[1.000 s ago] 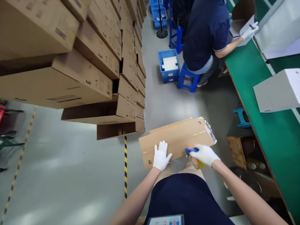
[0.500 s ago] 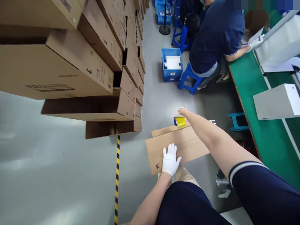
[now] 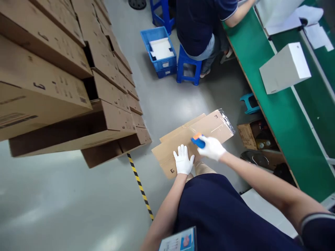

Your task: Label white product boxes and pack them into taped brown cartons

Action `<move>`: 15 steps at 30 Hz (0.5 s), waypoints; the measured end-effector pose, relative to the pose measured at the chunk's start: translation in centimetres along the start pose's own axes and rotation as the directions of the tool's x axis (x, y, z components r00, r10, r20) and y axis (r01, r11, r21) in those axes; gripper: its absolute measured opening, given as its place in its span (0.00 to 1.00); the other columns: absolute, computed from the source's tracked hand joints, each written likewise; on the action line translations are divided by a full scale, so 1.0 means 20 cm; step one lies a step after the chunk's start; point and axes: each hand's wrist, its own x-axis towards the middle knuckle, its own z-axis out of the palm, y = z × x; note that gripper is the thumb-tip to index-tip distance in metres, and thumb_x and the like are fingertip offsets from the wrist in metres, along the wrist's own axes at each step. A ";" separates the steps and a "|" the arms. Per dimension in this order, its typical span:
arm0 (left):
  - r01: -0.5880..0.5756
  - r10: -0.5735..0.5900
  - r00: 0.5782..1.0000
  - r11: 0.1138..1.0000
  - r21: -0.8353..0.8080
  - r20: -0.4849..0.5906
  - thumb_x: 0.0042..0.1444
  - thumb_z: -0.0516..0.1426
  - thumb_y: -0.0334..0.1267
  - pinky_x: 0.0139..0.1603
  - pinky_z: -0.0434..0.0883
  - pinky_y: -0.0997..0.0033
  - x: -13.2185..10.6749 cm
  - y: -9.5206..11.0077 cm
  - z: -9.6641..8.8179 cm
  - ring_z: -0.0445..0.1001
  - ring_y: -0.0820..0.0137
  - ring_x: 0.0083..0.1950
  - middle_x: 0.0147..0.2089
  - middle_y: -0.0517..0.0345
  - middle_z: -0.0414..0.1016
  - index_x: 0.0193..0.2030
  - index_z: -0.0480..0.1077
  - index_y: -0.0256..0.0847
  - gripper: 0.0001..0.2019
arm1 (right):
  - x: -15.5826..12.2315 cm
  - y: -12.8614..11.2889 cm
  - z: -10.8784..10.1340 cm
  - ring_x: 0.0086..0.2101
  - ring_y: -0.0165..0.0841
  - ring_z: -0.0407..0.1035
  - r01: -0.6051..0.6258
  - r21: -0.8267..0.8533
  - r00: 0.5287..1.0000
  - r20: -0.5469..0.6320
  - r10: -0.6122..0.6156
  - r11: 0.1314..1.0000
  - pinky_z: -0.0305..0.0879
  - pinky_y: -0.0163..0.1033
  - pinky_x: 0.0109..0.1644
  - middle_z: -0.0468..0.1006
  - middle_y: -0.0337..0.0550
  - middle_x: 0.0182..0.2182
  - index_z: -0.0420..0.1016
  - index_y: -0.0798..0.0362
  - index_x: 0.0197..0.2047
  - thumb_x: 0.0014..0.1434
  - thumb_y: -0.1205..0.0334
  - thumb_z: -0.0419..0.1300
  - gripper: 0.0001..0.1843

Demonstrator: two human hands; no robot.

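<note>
- While the carton [image 3: 193, 139] lies across the lap, its long axis runs from 8 to 2 o'clock.
- Left hand [image 3: 183, 161] rests flat, fingers spread, on the near end.
- Right hand [image 3: 211, 147], gripping the tape dispenser [image 3: 198, 141], sits at 2 o'clock from the left hand, nearer the carton's middle.

A flat cardboard box [image 3: 193, 139] lay across the person's lap, its far right end wrapped in clear film. The gloved left hand [image 3: 183, 161] pressed flat on the near left part of the box, fingers spread. The gloved right hand [image 3: 211, 147] gripped a blue tape dispenser [image 3: 198, 141] set against the box top, just right of the left hand. Stacked cartons [image 3: 65, 87] filled the left side. At the far end a co-worker [image 3: 201, 24] sat on a blue stool [image 3: 188, 68] beside a blue crate [image 3: 159, 52]. A white box [image 3: 284, 68] stood on the green bench [image 3: 282, 118] at right.
</note>
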 end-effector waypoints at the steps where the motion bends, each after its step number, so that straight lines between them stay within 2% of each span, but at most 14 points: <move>1: -0.002 0.002 1.000 1.000 0.017 0.002 0.70 0.49 0.53 0.78 0.44 0.30 -0.01 0.01 0.01 0.47 0.43 0.81 0.81 0.37 0.47 0.78 0.54 0.29 0.37 | -0.22 0.10 0.11 0.39 0.42 0.76 -0.036 0.004 0.999 -0.032 0.036 0.999 0.66 0.41 0.44 0.81 0.47 0.42 0.74 0.44 0.62 0.59 0.50 0.60 0.28; 3: -0.004 0.004 1.000 0.998 0.058 0.000 0.71 0.49 0.53 0.78 0.43 0.30 -0.01 0.02 0.02 0.46 0.43 0.81 0.81 0.37 0.46 0.78 0.54 0.29 0.37 | -0.54 0.26 0.30 0.36 0.43 0.76 -0.141 -0.021 0.990 0.011 0.141 0.990 0.66 0.42 0.42 0.79 0.49 0.41 0.72 0.41 0.64 0.57 0.48 0.62 0.31; 4: -0.005 0.005 1.000 0.997 0.077 0.000 0.71 0.48 0.53 0.78 0.43 0.30 -0.01 0.03 0.03 0.46 0.43 0.81 0.81 0.38 0.46 0.78 0.53 0.29 0.37 | -0.62 0.32 0.38 0.35 0.43 0.76 -0.173 -0.026 0.983 0.051 0.174 0.985 0.66 0.43 0.41 0.79 0.49 0.40 0.72 0.40 0.65 0.57 0.48 0.62 0.32; 5: -0.004 0.004 1.000 0.996 0.094 0.000 0.71 0.48 0.53 0.78 0.43 0.31 -0.01 0.04 0.03 0.46 0.43 0.81 0.81 0.38 0.46 0.78 0.53 0.29 0.37 | -0.64 0.35 0.44 0.35 0.44 0.76 -0.196 -0.025 0.977 0.082 0.197 0.980 0.66 0.43 0.41 0.79 0.49 0.40 0.72 0.40 0.65 0.57 0.48 0.61 0.32; 6: -0.002 0.002 1.000 0.994 0.106 0.000 0.71 0.48 0.53 0.78 0.43 0.30 0.00 0.06 0.03 0.46 0.43 0.81 0.81 0.38 0.46 0.78 0.53 0.28 0.37 | -0.62 0.37 0.49 0.36 0.45 0.77 -0.211 -0.012 0.972 0.104 0.211 0.977 0.66 0.44 0.42 0.79 0.49 0.40 0.72 0.40 0.64 0.57 0.48 0.61 0.31; 8: -0.003 0.003 1.000 0.993 0.121 0.003 0.71 0.48 0.53 0.78 0.44 0.30 0.01 0.07 0.01 0.46 0.43 0.81 0.81 0.36 0.45 0.78 0.52 0.28 0.37 | -0.47 0.36 0.55 0.40 0.46 0.78 -0.247 0.040 0.959 0.154 0.238 0.968 0.68 0.44 0.45 0.80 0.51 0.44 0.73 0.40 0.64 0.59 0.49 0.60 0.30; 11: -0.067 0.066 0.998 0.992 0.105 0.019 0.71 0.49 0.51 0.79 0.46 0.34 -0.01 0.02 -0.05 0.46 0.45 0.81 0.81 0.39 0.47 0.78 0.54 0.31 0.36 | -0.26 0.31 0.60 0.47 0.47 0.79 -0.321 0.084 0.918 0.271 0.289 0.943 0.69 0.44 0.48 0.82 0.53 0.48 0.78 0.43 0.58 0.57 0.51 0.62 0.25; 13: -0.044 0.046 0.999 0.996 0.076 -0.019 0.71 0.49 0.49 0.79 0.47 0.38 -0.09 -0.08 -0.10 0.47 0.47 0.81 0.81 0.40 0.49 0.78 0.55 0.33 0.34 | -0.28 0.29 0.62 0.45 0.48 0.80 -0.346 0.056 0.892 0.331 0.310 0.937 0.70 0.44 0.47 0.84 0.53 0.45 0.83 0.46 0.48 0.53 0.53 0.65 0.19; 15: 0.129 -0.126 0.986 0.991 0.018 -0.109 0.71 0.50 0.49 0.79 0.51 0.40 -0.22 -0.23 -0.13 0.48 0.46 0.81 0.80 0.35 0.51 0.77 0.54 0.30 0.34 | -0.38 0.28 0.62 0.43 0.48 0.80 -0.341 0.020 0.882 0.352 0.312 0.940 0.71 0.45 0.45 0.85 0.51 0.40 0.84 0.46 0.39 0.50 0.54 0.67 0.13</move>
